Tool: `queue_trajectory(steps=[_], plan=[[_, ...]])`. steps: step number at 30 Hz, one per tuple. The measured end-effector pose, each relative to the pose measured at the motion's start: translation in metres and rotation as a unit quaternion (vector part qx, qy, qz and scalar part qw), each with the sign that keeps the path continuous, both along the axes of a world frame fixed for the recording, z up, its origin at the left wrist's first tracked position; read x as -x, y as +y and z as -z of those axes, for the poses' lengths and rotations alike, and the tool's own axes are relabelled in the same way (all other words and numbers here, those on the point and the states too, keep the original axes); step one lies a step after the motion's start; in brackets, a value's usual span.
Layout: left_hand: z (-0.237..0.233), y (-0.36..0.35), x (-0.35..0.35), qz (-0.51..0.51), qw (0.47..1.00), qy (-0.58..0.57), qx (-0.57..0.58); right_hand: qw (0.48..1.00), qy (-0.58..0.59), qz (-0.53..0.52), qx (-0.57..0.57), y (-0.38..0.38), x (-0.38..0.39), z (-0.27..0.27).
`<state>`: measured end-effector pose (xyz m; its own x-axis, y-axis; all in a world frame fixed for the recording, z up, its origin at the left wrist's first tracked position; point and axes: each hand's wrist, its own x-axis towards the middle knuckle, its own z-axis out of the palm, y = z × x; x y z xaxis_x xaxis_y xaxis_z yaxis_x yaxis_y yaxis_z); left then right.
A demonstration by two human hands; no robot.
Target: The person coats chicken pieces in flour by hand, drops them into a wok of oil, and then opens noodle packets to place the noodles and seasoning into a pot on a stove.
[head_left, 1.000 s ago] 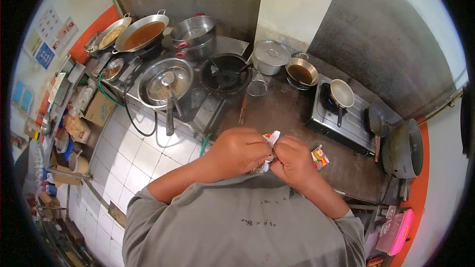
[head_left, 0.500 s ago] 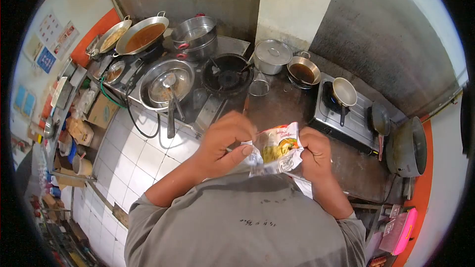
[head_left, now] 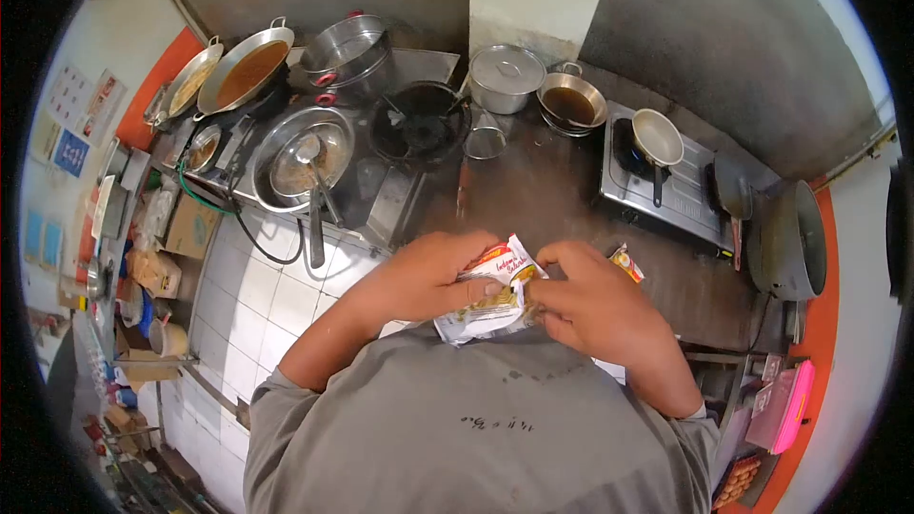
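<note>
An instant noodle packet (head_left: 487, 320), white with red and a noodle picture, is in front of my chest. My left hand (head_left: 419, 278) is closed around its left side, thumb across the front. At the right edge of the packet, the curled fingers and thumb of my right hand (head_left: 609, 309) grip the wrapper, with some fingertips hidden behind it. A small torn piece of wrapper (head_left: 625, 264) shows just beyond my right hand, over the dark counter (head_left: 533, 186).
A two-burner stove (head_left: 657, 219) at the right carries a small pan (head_left: 658, 138). A lidded pot (head_left: 506, 76) and a pan of brown liquid (head_left: 569, 107) stand at the back. Leftward are a black wok (head_left: 419, 128), a metal basin with ladles (head_left: 271, 176) and a wok of orange-brown sauce (head_left: 252, 76).
The packet has shifted left and tilted, and my right hand has moved inward to its edge. The small wrapper piece now shows beyond my right hand. The camera view has turned slightly.
</note>
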<state>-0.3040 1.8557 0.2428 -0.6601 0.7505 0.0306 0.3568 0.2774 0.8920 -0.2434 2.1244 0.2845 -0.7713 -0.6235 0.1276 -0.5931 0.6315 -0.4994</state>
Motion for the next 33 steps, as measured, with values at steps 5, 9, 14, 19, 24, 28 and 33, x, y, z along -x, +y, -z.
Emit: queue_trajectory(steps=[5, 9, 14, 19, 24, 28, 33], plan=[[0.009, 0.003, 0.002, 0.015, 0.997, -0.033, 0.066, 0.997, 0.004, 0.009, -0.072, 0.002, -0.005, 0.005], [0.021, 0.001, -0.004, -0.024, 0.998, -0.046, 0.041, 0.996, 0.070, -0.010, -0.057, 0.001, -0.014, 0.010], [0.039, -0.008, -0.013, -0.082, 0.986, -0.144, -0.009, 0.994, 0.097, -0.034, -0.045, 0.008, -0.029, 0.016], [0.042, -0.005, -0.010, -0.050, 0.983, -0.171, -0.040, 0.986, -0.037, 0.058, 0.151, 0.008, -0.025, 0.007], [0.026, 0.009, 0.000, 0.016, 0.990, -0.134, -0.034, 0.997, 0.061, 0.040, 0.038, -0.002, -0.002, -0.005], [0.020, 0.016, 0.005, 0.089, 0.990, -0.111, -0.001, 0.995, -0.006, 0.064, -0.076, 0.003, -0.001, 0.006], [0.018, 0.024, 0.007, 0.112, 0.992, -0.033, 0.045, 0.991, 0.022, 0.079, -0.106, -0.001, -0.007, 0.008]])
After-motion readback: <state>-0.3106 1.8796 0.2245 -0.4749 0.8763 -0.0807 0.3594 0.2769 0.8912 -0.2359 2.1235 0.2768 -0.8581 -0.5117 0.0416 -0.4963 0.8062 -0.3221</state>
